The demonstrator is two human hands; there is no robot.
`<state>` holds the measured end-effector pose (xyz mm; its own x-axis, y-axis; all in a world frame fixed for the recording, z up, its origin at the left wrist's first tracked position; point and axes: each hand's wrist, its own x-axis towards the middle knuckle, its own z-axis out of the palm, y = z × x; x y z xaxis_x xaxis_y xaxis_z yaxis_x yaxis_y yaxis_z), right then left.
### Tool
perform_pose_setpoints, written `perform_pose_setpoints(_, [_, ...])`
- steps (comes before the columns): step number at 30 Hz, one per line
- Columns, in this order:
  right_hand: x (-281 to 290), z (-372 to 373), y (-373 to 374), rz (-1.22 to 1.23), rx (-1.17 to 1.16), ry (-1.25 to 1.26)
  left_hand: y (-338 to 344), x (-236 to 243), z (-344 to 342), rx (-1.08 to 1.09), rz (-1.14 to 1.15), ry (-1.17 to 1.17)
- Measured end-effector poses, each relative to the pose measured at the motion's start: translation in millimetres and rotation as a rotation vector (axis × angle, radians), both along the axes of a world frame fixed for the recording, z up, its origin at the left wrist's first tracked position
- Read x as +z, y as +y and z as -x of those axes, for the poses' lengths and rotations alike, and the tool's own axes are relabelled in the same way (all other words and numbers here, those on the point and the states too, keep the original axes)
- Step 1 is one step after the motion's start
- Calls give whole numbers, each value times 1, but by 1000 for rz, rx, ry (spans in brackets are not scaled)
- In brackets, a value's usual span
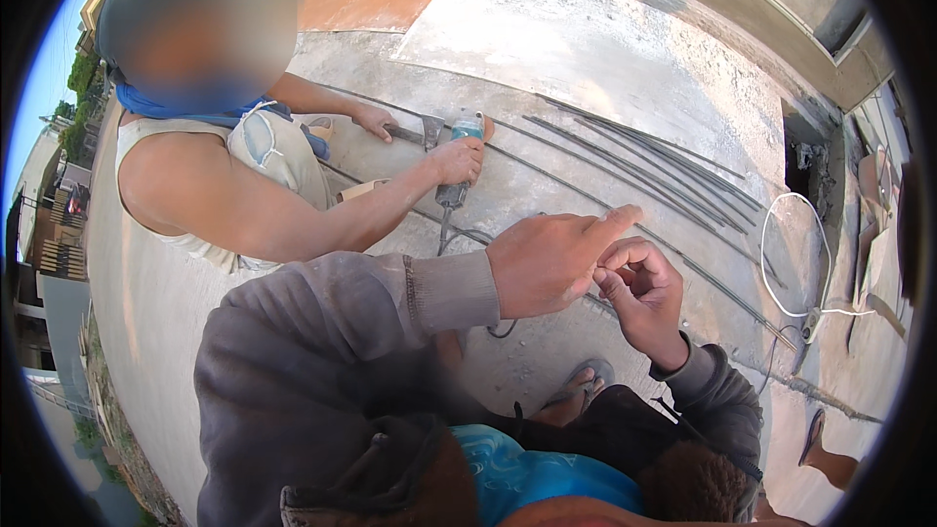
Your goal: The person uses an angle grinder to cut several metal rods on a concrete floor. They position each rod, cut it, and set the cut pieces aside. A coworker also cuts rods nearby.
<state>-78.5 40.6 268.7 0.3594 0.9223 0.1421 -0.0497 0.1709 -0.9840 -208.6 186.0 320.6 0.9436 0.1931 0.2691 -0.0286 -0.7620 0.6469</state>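
In the middle, my left hand (pixel 547 263) reaches to the right from a grey sleeve, its back up. One or more of its fingers stretch outward, while those nearest my right hand bend in and meet its fingertips. My right hand (pixel 646 301) is closed in a pinch of thumb and forefinger against them. Whatever lies between the fingertips is too small or too hidden to make out. Below my hands, long dark steel bars (pixel 561 181) lie on the concrete. At left a co-worker grips a teal power tool (pixel 459 161) with a guard close to one bar.
More bars (pixel 664 171) lie bundled at the right of centre. A white cable (pixel 766 244) loops near a dark gap in the wall (pixel 800 161). A pale sheet (pixel 547 29) covers the floor behind. The tool's black cord (pixel 473 234) runs under my left hand.
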Motion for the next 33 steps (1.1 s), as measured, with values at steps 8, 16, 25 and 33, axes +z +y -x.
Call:
perform_pose_setpoints(8, [-6,-2,-1,2,-56,-48,-3,-3,-5,31,-184,31])
perform_pose_setpoints(16, [-4,0,4,72,-4,8,1,-2,-2,-21,-214,29])
perform_pose_setpoints(25, [-4,-6,4,88,46,55,1,-9,-7,-85,-379,-62])
perform_pose_setpoints(33, [1,-6,4,144,5,143,-2,-3,-7,-87,-496,-42])
